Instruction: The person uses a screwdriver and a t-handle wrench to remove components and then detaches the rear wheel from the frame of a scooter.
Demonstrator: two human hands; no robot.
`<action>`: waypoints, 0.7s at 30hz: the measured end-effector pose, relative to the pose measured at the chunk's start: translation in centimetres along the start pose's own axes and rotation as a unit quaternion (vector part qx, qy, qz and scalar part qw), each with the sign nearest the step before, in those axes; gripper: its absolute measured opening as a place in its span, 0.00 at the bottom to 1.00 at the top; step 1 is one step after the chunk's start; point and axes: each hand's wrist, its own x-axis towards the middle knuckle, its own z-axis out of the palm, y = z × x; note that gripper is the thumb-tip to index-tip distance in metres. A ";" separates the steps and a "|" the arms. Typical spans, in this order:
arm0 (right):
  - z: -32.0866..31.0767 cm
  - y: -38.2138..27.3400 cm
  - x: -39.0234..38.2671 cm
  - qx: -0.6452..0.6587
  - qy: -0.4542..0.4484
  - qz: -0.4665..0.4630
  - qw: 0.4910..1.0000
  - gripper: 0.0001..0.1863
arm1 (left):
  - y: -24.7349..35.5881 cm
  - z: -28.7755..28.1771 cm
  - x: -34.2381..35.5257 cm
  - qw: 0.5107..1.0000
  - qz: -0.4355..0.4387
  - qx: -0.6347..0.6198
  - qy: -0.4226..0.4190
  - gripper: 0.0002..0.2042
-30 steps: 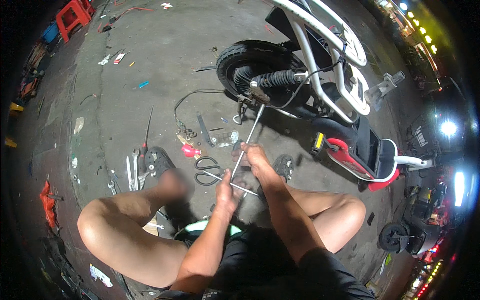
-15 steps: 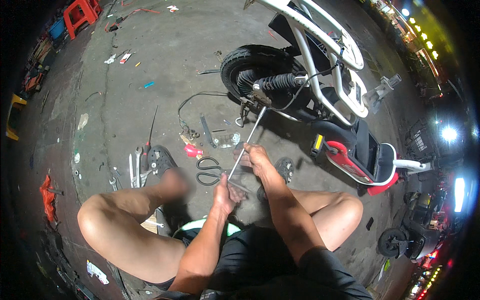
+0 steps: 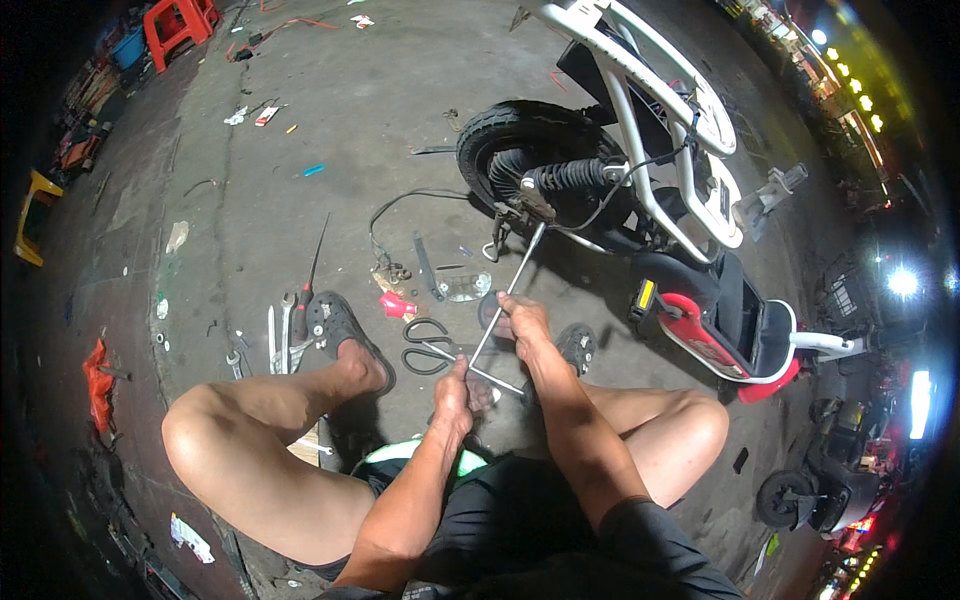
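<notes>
My right hand (image 3: 522, 325) is closed around the shaft of a long T-handle socket wrench (image 3: 523, 262). My left hand (image 3: 460, 392) grips it where the crossbar meets the shaft. The wrench's far end meets the dark metal parts beside the rear wheel (image 3: 518, 145) of a white-framed electric scooter (image 3: 632, 110); the exact fastener is too small to make out. Black-handled scissors (image 3: 412, 357) lie on the ground just left of my left hand. Beyond them are a red piece (image 3: 397, 305) and a clear lens-like part (image 3: 466, 287).
By my left shoe lie a screwdriver (image 3: 316, 262) and several wrenches (image 3: 271, 338). A black cable (image 3: 375, 215) curls toward the wheel. Red (image 3: 180, 30) and yellow (image 3: 36, 215) stools stand at the left. Another scooter (image 3: 835, 470) is parked at the right.
The wrench's crossbar has turned and now shows more clearly past my left hand. Both hands stay on the wrench. The whole view has shifted slightly.
</notes>
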 end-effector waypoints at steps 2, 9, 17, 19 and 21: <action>-0.4 -0.3 -0.1 0.017 -0.030 0.015 0.999 0.17 | 0.4 0.0 0.4 0.993 -0.056 -0.099 -0.033 0.19; -0.4 0.1 0.2 -0.008 -0.036 0.016 0.999 0.18 | -2.1 0.8 -1.5 0.859 0.342 0.330 0.189 0.19; -0.2 -0.7 -0.5 0.018 -0.017 0.006 1.000 0.14 | -0.7 -0.6 1.3 0.999 0.033 0.003 -0.041 0.28; -0.2 -0.9 -0.6 0.004 -0.042 -0.032 0.999 0.13 | -0.4 -0.9 1.4 0.979 -0.065 -0.161 -0.102 0.28; -0.1 -0.9 -0.6 0.007 -0.005 -0.010 1.000 0.11 | -0.8 -1.0 0.6 0.986 0.088 0.122 0.066 0.21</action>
